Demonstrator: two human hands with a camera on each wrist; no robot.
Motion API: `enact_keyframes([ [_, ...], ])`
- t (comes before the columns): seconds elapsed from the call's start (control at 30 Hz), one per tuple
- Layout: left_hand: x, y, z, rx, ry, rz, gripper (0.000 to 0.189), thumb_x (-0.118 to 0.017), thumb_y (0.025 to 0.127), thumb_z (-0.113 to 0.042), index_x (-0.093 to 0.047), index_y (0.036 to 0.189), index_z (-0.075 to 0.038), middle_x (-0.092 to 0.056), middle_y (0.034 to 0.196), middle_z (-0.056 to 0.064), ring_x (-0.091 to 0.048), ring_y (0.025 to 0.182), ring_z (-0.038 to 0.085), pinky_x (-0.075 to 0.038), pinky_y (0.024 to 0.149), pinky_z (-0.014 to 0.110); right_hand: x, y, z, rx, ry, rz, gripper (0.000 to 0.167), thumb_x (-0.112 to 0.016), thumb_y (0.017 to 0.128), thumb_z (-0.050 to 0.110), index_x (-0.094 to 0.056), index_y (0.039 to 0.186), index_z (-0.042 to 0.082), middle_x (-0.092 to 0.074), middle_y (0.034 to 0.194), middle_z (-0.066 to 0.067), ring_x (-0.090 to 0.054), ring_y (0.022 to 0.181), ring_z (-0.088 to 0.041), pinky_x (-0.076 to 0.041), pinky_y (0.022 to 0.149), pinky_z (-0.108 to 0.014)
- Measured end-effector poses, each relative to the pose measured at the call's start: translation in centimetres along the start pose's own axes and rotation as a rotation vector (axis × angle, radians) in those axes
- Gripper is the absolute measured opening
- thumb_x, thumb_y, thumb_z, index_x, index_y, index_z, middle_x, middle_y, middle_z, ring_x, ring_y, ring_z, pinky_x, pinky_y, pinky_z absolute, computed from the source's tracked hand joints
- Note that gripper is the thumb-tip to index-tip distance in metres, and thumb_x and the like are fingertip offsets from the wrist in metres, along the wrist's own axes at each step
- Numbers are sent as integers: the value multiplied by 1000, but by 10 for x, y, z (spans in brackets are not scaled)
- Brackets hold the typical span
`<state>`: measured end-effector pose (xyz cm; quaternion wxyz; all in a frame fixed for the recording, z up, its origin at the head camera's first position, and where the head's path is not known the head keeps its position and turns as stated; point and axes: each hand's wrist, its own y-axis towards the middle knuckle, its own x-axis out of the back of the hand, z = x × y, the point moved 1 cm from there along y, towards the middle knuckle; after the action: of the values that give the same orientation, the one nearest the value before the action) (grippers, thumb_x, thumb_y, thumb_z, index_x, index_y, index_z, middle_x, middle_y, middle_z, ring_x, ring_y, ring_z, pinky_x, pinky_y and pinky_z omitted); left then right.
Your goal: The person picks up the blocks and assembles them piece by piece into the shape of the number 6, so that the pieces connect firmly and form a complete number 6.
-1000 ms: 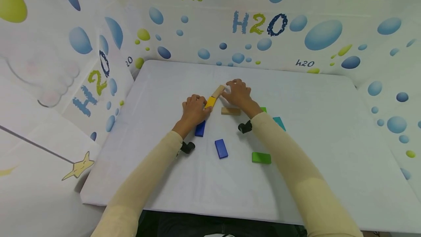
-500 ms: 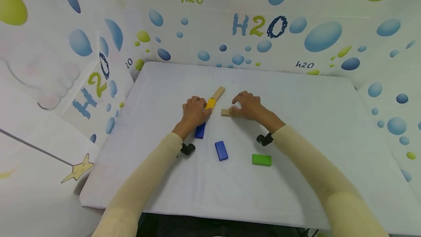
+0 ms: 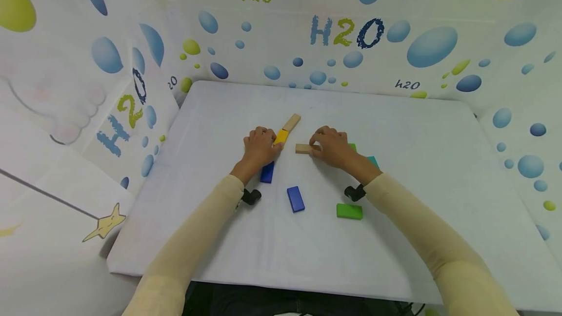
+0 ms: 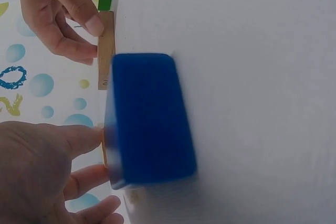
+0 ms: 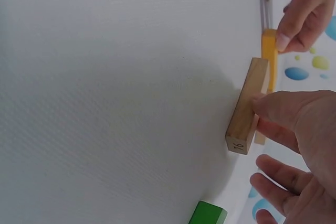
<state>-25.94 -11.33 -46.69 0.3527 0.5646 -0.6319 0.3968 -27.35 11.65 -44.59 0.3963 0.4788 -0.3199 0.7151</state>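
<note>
Worked over white table | pinched yellow block with left hand | with right hand, the nearer, pinched wooden block | found wooden block just right of yellow block, long axis running sideways

The left arm and right arm reach forward, left hand and right hand pinching.

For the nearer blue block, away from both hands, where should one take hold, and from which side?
From above, probably pinching midway along the two long sides of the nearer blue block: it is oblong, lies flat on the table, and both long sides are free.
</note>
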Motion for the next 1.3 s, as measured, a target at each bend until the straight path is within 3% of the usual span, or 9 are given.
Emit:
enact_keyframes([
  [1.3,1,2,1,-1,-13,-8,36,-63,106,-38,-64,125,-8,-48,151,18,-43,138,36,-33,109,54,-6,2,3,8,-31,-20,25,-71,103,27,-73,123,12,-53,149,-18,-51,137,-39,-39,106,-65],
])
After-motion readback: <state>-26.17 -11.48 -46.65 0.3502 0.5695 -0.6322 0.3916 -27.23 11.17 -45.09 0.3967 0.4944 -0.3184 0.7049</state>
